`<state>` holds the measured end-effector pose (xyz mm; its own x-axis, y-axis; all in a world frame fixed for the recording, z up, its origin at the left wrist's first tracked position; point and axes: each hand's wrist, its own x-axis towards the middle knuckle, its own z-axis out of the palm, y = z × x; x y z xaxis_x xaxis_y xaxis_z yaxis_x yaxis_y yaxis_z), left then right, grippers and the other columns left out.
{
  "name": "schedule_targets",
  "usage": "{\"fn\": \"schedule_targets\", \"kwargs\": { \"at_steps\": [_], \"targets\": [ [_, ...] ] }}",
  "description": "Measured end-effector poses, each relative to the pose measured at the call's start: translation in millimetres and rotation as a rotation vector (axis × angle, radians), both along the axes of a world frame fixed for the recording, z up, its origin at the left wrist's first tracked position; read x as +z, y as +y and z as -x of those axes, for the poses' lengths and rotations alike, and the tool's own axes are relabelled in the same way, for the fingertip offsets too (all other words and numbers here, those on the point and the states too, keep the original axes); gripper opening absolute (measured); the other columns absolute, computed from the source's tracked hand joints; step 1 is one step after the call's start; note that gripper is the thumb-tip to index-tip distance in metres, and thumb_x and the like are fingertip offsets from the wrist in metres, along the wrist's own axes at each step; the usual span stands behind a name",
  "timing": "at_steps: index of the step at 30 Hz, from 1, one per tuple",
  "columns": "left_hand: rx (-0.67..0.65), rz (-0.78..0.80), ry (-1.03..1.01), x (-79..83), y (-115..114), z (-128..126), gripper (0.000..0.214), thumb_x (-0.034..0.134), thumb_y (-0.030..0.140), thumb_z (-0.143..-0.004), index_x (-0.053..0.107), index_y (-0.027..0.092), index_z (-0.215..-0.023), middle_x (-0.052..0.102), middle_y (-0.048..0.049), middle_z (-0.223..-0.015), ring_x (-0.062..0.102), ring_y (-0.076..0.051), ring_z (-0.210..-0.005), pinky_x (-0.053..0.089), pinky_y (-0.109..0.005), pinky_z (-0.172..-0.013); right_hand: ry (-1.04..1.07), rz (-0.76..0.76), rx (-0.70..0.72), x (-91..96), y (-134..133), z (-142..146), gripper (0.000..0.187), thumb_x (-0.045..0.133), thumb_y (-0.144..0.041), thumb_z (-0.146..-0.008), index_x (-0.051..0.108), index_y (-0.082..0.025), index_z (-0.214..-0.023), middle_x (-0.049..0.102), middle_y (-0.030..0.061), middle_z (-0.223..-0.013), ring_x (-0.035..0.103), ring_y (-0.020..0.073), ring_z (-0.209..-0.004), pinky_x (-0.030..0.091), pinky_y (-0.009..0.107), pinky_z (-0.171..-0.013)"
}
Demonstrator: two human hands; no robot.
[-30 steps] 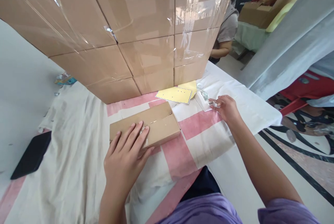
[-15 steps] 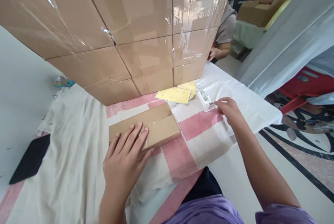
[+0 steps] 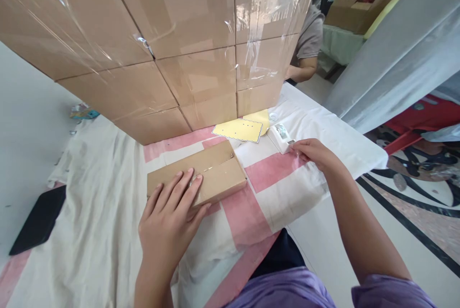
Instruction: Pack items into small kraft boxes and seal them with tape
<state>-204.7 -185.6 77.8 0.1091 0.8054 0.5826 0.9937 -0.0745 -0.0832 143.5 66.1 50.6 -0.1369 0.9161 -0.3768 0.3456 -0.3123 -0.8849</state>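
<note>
A flat brown cardboard box (image 3: 215, 178) lies on the table before me. My left hand (image 3: 170, 217) rests on its near left part, fingers spread over the top and thumb along the front side. To the right, my right hand (image 3: 312, 154) has thumb and forefinger pinched at the near right corner of a small white item with a printed face (image 3: 279, 136), perhaps a stack of labels. Whether a single piece is between the fingertips cannot be made out. Behind the box lies a yellow sheet with a wavy edge (image 3: 239, 130).
Stacked cartons wrapped in clear film (image 3: 201, 73) rise behind the box. A black flat object (image 3: 39, 219) lies far left on the white cloth (image 3: 97, 202). A seated person (image 3: 309, 42) is beyond the cartons. A grey curtain (image 3: 391, 44) hangs at right, near a red chair (image 3: 413, 126).
My right hand has moved slightly left, and its fingers have closed at the white item's corner. My left hand stays on the box.
</note>
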Motion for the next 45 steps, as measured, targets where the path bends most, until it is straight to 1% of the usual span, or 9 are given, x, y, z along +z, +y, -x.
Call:
{"fn": "schedule_targets", "kwargs": {
  "at_steps": [6,15,22,26,28,31,34,37,45],
  "targets": [
    [-0.002,-0.003,-0.001,-0.7,0.2,1.3,0.066,0.072,0.038,-0.091,0.05,0.026,-0.152,0.061,-0.0051,-0.149,0.063,-0.029,-0.131,0.039,-0.044,-0.117,0.239,0.091,-0.121,-4.3,4.3,1.7,0.023,0.085,-0.03,-0.064,0.07,-0.013,-0.063,0.047,-0.0035,-0.048,0.023,0.0016,-0.037,0.017,0.024,-0.036],
    [0.003,0.015,-0.004,1.0,1.6,0.3,0.062,0.073,0.037,-0.091,0.054,0.024,-0.148,0.061,-0.0053,-0.149,0.064,-0.03,-0.13,0.041,-0.045,-0.116,0.346,0.063,-0.116,-15.4,2.9,-2.6,0.022,0.085,-0.03,-0.061,0.072,-0.013,-0.067,0.052,-0.0033,-0.052,0.025,0.002,-0.037,0.014,0.024,-0.036],
    [0.003,0.018,-0.006,1.2,0.2,0.3,0.063,0.073,0.037,-0.091,0.053,0.024,-0.15,0.061,-0.0054,-0.149,0.063,-0.03,-0.131,0.041,-0.046,-0.116,0.47,0.089,0.012,-12.6,0.2,-11.0,0.027,0.083,-0.027,-0.069,0.078,-0.012,-0.091,0.028,-0.0116,-0.041,0.02,0.0044,-0.041,0.018,0.022,-0.04],
    [0.014,0.021,-0.012,-0.4,0.2,0.6,0.065,0.074,0.037,-0.09,0.052,0.026,-0.151,0.06,-0.0049,-0.15,0.063,-0.03,-0.131,0.041,-0.046,-0.116,0.443,0.069,-0.045,-9.9,-0.2,-17.3,0.016,0.085,-0.025,-0.068,0.074,-0.014,-0.073,0.028,-0.0102,-0.041,0.021,0.0044,-0.041,0.02,0.022,-0.039],
    [0.016,0.017,-0.014,-1.2,0.4,0.7,0.066,0.074,0.037,-0.09,0.052,0.026,-0.151,0.06,-0.0048,-0.15,0.063,-0.03,-0.131,0.041,-0.046,-0.115,0.425,0.063,-0.046,-8.9,-0.9,-19.2,0.024,0.086,-0.025,-0.067,0.065,-0.017,-0.059,0.028,-0.0091,-0.04,0.022,0.0047,-0.041,0.022,0.023,-0.039],
    [0.012,0.014,-0.012,-2.2,0.6,0.7,0.067,0.074,0.037,-0.09,0.051,0.026,-0.152,0.059,-0.0048,-0.151,0.063,-0.03,-0.131,0.041,-0.046,-0.115,0.405,0.033,-0.031,-9.6,-2.2,-18.6,0.037,0.087,-0.028,-0.067,0.054,-0.02,-0.051,0.034,-0.0065,-0.042,0.029,0.0061,-0.041,0.029,0.024,-0.039],
    [0.013,0.003,-0.012,-2.7,0.6,0.9,0.066,0.074,0.037,-0.09,0.052,0.026,-0.151,0.06,-0.0047,-0.15,0.064,-0.03,-0.13,0.042,-0.046,-0.115,0.395,0.002,-0.132,-13.6,-4.5,-12.5,0.024,0.086,-0.031,-0.066,0.067,-0.017,-0.062,0.053,-0.0001,-0.054,0.049,0.01,-0.05,0.036,0.022,-0.041],
    [0.013,-0.006,-0.005,-2.4,0.7,1.1,0.065,0.074,0.037,-0.09,0.053,0.025,-0.15,0.06,-0.0049,-0.15,0.064,-0.03,-0.129,0.042,-0.046,-0.114,0.423,-0.03,-0.241,-18.2,-9.7,-4.0,0.018,0.084,-0.03,-0.065,0.073,-0.017,-0.069,0.07,0.0071,-0.074,0.068,0.0179,-0.073,0.048,0.021,-0.05],
    [0.023,-0.012,0.005,-1.1,0.6,0.0,0.069,0.076,0.037,-0.089,0.05,0.028,-0.152,0.061,-0.0044,-0.149,0.065,-0.031,-0.128,0.043,-0.046,-0.113,0.551,-0.079,-0.309,-26.6,-21.5,0.6,0.021,0.085,-0.033,-0.068,0.069,-0.019,-0.071,0.076,0.0088,-0.093,0.075,0.0226,-0.086,0.057,0.025,-0.059]
  ]
}}
